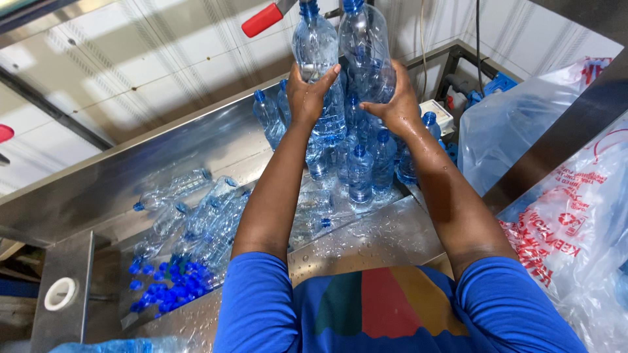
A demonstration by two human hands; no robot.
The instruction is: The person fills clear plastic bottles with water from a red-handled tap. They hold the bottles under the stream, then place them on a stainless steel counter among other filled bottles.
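Bottles fill the far end of a wet steel bench (pixel 386 238). Left hand (pixel 306 91) has its grip closed round a clear bottle (pixel 316 46) with a blue cap, held upright and raised above the rest. Right hand (pixel 394 104) grips a second bottle (pixel 364 49) in the same way, just beside the first, the two touching or nearly so. Below the hands stands a cluster of capped bottles (pixel 360 167), upright and close together on the bench. To the left, more bottles (pixel 196 216) lie on their sides in a trough, and loose blue caps (pixel 167 284) are heaped at its near end. A red handle (pixel 261 19) juts out above the left hand. At the right, clear plastic bags (pixel 575 229) with red print hang near the bench. Both forearms are wet, and blue sleeves (pixel 255 301) show at the bottom.
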